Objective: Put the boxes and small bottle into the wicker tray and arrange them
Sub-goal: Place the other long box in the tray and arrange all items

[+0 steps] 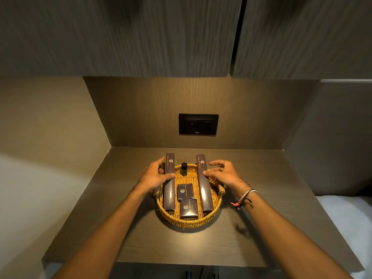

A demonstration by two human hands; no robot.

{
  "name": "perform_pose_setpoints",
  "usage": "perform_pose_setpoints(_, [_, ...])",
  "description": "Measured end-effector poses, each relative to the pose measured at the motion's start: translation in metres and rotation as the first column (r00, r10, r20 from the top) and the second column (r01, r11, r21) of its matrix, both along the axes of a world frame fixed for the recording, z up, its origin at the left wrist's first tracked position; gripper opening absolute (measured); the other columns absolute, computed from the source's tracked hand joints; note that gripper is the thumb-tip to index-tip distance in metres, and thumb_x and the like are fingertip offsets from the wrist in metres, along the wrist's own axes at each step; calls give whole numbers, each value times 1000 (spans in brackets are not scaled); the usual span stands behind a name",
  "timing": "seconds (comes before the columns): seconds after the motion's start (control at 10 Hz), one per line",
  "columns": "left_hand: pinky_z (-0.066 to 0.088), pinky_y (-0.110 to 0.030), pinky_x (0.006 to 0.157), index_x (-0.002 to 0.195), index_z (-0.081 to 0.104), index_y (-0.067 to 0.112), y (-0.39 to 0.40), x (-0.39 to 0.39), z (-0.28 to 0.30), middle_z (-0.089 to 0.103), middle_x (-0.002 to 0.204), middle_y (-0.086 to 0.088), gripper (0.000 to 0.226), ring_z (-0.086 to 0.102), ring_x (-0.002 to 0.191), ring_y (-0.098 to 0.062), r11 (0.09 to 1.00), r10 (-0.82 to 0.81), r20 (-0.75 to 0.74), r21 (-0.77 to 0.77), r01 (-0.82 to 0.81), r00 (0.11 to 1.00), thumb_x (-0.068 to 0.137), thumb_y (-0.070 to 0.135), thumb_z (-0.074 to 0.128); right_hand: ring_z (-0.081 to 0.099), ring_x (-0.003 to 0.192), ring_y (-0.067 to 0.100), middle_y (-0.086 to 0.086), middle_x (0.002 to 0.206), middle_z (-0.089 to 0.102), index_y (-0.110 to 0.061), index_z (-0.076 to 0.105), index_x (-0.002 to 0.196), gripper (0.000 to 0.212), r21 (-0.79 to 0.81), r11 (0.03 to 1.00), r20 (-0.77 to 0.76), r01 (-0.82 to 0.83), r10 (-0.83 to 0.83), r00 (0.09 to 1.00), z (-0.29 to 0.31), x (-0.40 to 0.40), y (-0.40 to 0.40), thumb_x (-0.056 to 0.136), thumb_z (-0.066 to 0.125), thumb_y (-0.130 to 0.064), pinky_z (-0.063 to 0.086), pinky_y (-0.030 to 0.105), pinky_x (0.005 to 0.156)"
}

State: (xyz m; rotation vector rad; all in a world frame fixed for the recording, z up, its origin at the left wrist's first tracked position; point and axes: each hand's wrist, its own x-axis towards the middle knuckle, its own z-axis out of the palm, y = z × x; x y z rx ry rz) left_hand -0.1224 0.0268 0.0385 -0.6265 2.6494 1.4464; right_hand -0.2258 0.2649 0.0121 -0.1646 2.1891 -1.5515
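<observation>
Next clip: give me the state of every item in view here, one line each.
wicker tray: on counter, loaded
left long box: in tray, left hand touching
right long box: in tray, right hand touching
two small boxes: flat, centre
small bottle: upright, capped

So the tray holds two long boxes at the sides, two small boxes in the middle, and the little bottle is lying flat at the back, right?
Nearly. The head view shows the small bottle standing upright at the back of the wicker tray, cap up, not lying flat. The rest holds: a long box on the left, another on the right, and two small boxes in the middle.
</observation>
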Motion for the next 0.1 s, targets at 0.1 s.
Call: perform_pose_setpoints(0.1, [45,-52,106,154,25,22,3,2,4,54,139,-16,82,54,125,-30,998,37,-60,-39,-40,998,88,31,72,62,114,22,-1,109,64,-15,58,131,60,27,999,-90,17,-15,996,7,5,2,80,81,-37,47,21,73])
